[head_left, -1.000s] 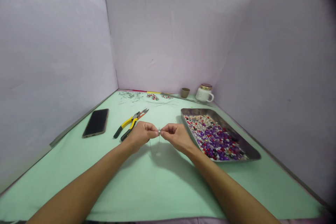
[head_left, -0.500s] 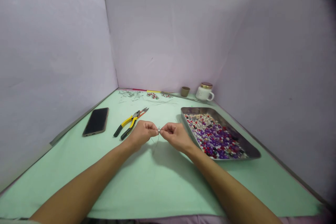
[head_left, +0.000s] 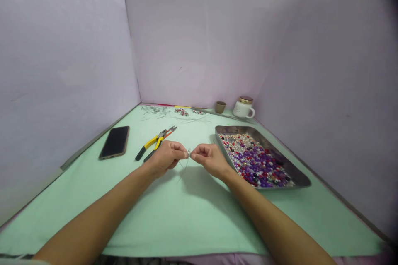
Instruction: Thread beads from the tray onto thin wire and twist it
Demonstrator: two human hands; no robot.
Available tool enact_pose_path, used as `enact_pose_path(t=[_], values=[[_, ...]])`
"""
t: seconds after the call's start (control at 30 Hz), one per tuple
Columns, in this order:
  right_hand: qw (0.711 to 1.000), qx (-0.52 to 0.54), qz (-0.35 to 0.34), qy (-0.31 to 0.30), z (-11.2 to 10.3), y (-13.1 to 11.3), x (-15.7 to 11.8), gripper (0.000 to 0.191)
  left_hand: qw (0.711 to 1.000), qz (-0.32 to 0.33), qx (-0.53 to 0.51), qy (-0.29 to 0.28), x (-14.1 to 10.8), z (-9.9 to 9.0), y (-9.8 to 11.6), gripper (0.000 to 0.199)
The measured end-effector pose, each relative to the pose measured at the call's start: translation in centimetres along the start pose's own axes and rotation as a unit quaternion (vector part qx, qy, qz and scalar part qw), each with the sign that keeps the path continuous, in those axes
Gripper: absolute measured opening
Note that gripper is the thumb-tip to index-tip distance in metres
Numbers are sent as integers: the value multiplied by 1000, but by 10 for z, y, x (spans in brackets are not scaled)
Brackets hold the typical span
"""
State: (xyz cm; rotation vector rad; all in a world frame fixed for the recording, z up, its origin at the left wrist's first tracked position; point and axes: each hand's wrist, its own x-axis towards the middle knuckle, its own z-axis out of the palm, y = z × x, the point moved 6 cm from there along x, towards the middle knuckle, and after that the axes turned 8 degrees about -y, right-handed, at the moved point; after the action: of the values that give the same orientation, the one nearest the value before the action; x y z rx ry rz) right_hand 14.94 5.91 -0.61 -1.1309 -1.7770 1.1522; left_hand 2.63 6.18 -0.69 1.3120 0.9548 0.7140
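My left hand [head_left: 166,158] pinches a thin wire [head_left: 186,167] with tiny pale beads [head_left: 189,152] on it, between thumb and forefinger. The wire's loose ends hang below the fingertips, above the cloth. From the other side my right hand [head_left: 212,160] meets the same little piece, thumb and forefinger closed at the beads. What exactly its fingertips grip is too small to make out. Just beyond my left hand lie yellow-and-black-handled pliers [head_left: 151,144], partly covered by that hand. A metal tray [head_left: 298,174] of mixed beads [head_left: 261,163] stands right of my right hand.
A phone [head_left: 115,142] lies on the left of the green cloth [head_left: 186,219]. At the back are wire scraps [head_left: 155,110], small red-and-white bead clusters [head_left: 182,112], a brown cup [head_left: 220,107] and a lidded white mug [head_left: 242,109]. Pale panels [head_left: 199,41] enclose three sides.
Both hands stay together at the wire, with a slightly wider gap between the right fingertips and the beads. The whole view has shifted slightly.
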Motion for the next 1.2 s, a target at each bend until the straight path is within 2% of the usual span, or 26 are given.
enact_pose_path(t=[0.27,0.4,0.5,0.6,0.73,0.83,1.03,1.13,1.2], values=[[993,101,53,-16,6,10,0,13,1000,-6,-11,-8,2,-11,-1,11],[996,78,29,-43,7,6,-1,16,1000,-18,26,-4,1,-20,1,10],[999,38,2,-18,0,-5,-2,22,998,-22,56,-11,-1,-22,5,8],[996,80,23,6,-3,-7,-3,26,996,-32,85,-24,-3,-19,6,6],[988,132,52,-55,11,-4,-5,28,992,-39,106,-51,-6,-9,5,3],[983,126,70,-113,21,-2,-8,29,988,-39,124,-79,-8,-3,5,3],[973,115,93,-179,28,0,-14,33,981,-37,144,-123,-11,4,7,5],[971,124,93,-182,29,1,-14,31,984,-41,125,-124,-10,3,6,5],[976,132,82,-150,26,0,-11,30,990,-42,89,-99,-8,-2,5,4]])
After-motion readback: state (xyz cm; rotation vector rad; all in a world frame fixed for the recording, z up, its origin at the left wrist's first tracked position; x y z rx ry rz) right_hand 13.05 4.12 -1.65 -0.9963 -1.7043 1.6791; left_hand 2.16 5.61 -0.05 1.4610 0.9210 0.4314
